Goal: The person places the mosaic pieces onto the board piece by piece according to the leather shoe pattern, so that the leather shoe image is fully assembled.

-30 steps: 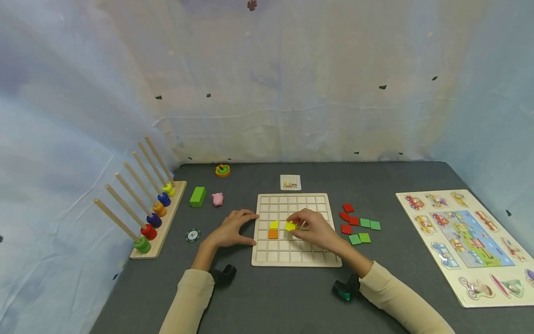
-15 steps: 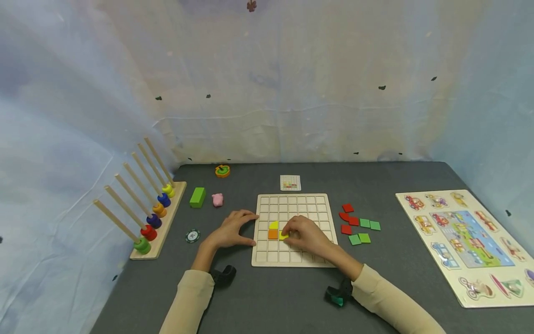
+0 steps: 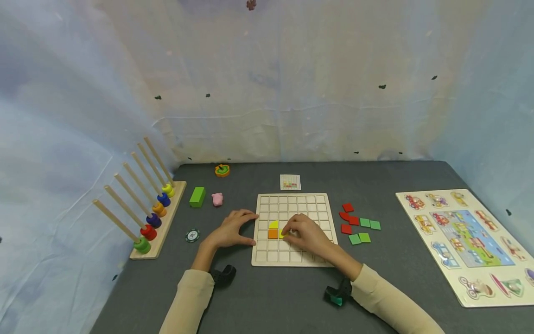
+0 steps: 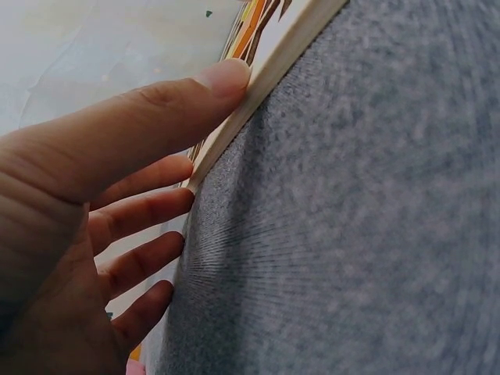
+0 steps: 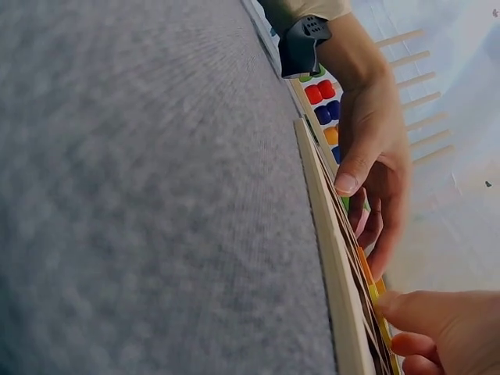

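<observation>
A wooden grid board (image 3: 295,260) lies flat in the middle of the table. Its cells hold a yellow tile with a slanted side (image 3: 273,224) and, just below that, an orange square tile (image 3: 273,234). My right hand (image 3: 308,235) pinches another yellow tile (image 3: 281,233) in the cell right of the orange one, and its fingers cover most of that tile. At the board's left edge my left hand (image 3: 231,228) touches the rim with thumb and fingers spread. The left wrist view shows the thumb (image 4: 223,78) against the wooden edge.
Red tiles (image 3: 346,229) and green tiles (image 3: 365,237) lie right of the board. A patterned card (image 3: 290,182) sits behind it. Leftward are a pink pig figure (image 3: 217,199), a green block (image 3: 198,197), a chip (image 3: 193,235) and a peg stacker (image 3: 177,190). A picture puzzle (image 3: 454,273) lies far right.
My right hand has moved left and slightly nearer with the yellow tile, to the cell beside the orange tile. For the last half second it has hardly moved. My left hand stays put.
</observation>
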